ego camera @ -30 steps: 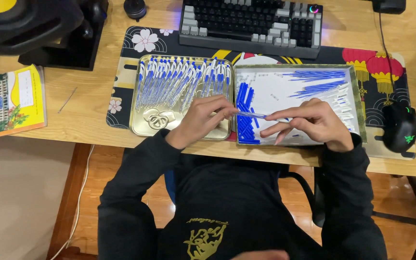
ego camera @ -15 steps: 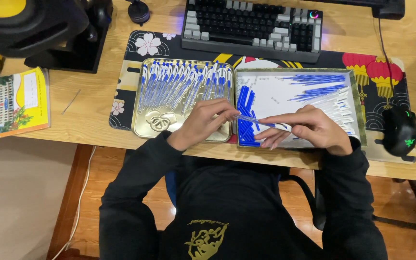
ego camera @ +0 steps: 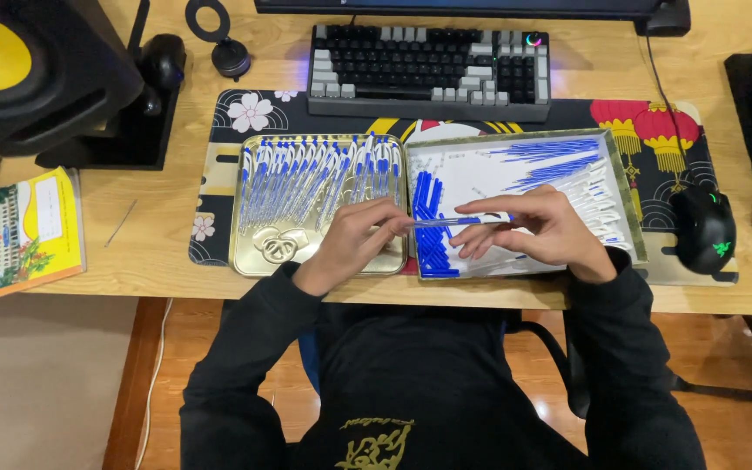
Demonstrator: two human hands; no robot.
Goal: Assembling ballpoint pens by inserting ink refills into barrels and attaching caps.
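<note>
Home computer desk: keyboard [ego camera: 430, 70], mouse [ego camera: 703, 228], speaker [ego camera: 36, 74], desk mat [ego camera: 654, 117]

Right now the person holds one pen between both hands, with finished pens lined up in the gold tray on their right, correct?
Not quite: the head view shows the gold tray on their left. Both the left hand and right hand do hold one pen.

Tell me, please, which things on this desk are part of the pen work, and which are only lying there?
In use:
left hand and right hand, together holding one pen
gold tray of finished pens
white-lined tray of pen parts

Lying about:
keyboard
mouse
speaker
yellow booklet
</note>
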